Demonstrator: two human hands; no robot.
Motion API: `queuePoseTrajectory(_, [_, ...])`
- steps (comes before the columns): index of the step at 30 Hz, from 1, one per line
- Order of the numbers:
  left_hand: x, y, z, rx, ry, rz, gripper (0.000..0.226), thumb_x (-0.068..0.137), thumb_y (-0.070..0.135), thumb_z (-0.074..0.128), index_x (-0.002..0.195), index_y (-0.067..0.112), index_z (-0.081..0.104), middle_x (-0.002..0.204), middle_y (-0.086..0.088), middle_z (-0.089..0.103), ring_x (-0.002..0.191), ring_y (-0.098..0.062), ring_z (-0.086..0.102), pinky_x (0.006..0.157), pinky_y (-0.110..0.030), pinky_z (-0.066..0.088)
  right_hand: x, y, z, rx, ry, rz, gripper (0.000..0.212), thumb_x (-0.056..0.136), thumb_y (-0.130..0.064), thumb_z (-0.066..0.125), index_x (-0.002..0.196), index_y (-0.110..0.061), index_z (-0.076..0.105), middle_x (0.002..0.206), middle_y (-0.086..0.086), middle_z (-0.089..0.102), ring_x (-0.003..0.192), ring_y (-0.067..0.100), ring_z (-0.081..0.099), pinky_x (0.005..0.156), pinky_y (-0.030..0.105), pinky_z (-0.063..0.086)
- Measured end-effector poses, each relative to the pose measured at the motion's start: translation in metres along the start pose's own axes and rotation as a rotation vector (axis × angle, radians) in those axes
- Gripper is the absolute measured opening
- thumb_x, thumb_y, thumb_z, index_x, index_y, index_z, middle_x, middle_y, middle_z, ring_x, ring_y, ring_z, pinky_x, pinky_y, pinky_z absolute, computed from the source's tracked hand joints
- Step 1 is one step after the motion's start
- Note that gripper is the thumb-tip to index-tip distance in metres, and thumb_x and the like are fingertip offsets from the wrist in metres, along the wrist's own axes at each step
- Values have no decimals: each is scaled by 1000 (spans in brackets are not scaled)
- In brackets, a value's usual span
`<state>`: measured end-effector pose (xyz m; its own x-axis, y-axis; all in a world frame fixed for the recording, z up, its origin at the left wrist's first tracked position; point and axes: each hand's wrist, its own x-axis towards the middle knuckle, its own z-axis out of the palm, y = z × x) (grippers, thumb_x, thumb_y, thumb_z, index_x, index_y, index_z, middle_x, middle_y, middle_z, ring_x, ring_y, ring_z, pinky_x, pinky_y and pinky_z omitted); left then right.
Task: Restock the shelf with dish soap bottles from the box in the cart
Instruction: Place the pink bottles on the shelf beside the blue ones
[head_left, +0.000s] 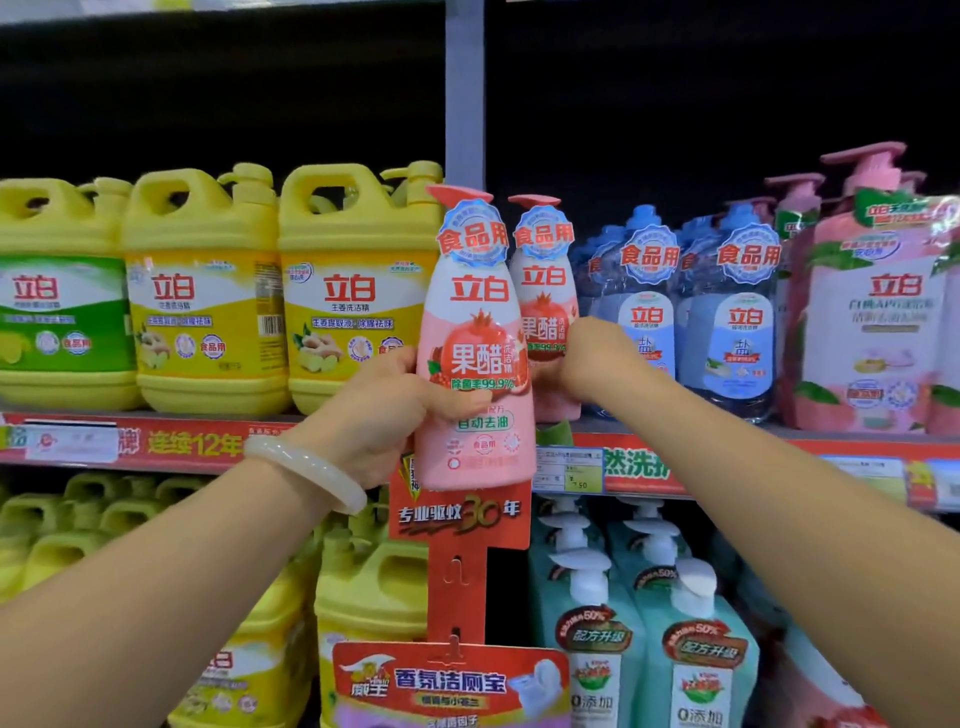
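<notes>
Shelf (675, 434) | yellow jugs (202, 291) left | blue bottles (727, 312) right | pink bottle (475, 332) between

Yellow jugs (358, 291) left; blue bottles (644, 306) right; dark space above.

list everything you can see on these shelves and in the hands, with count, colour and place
held bottle: one, pink, in front of the upper shelf edge
shelved bottle: one, pink, upper shelf, right of the post
yellow jugs: three in front, upper shelf left; more below
blue bottles: at least two, upper shelf, centre right
pink packs: several, upper shelf, far right
teal pump bottles: several, lower shelf right
red hanging strip: one, on the post
left hand: grips the held bottle
right hand: at the shelved bottle, grip hidden
</notes>
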<state>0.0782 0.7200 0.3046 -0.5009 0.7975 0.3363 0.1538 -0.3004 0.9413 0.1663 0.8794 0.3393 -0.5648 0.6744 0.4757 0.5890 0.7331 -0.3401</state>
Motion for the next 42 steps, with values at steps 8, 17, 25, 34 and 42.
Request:
queuePoseTrajectory(8, [-2,-3,-2,-6,-8,-10,32,72,-10,69,98,9,65,88,-11,74,81,-25,71,69,-39,59,15,-7,13,-33,38,62,40,86,-34,63,108,-1,56,110,18,61,101,34,60,74,37,44])
queuePoseTrajectory(17, [-2,-5,-6,-21,-25,-5,34,71,-11,69,98,9,63,86,-9,73,77,-23,71,65,-36,59,27,-6,28,29,111,113,34,90,-23,57,112,2,58,114,20,61,106,36,58,75,35,42])
queuePoseTrajectory(25, [-1,-8,-11,-51,-41,-1,44,62,-8,71,102,8,63,86,-10,74,73,-21,72,58,-33,59,27,1,32,396,27,290,43,77,-32,76,101,-4,55,91,10,61,96,28,60,72,34,51])
queuePoseTrajectory(34, [1,-9,-14,-39,-60,-19,55,52,0,71,106,8,63,93,-13,74,78,-25,72,60,-35,60,8,-14,18,1683,-385,451,20,93,-8,55,110,-2,47,74,21,65,45,24,66,38,27,51])
queuePoseTrajectory(42, [1,-8,-17,-15,-53,-32,47,57,-2,73,101,11,64,87,-10,74,77,-24,73,62,-37,60,20,-18,30,1469,-481,513,10,94,3,42,90,-1,51,71,12,60,48,20,62,42,25,52])
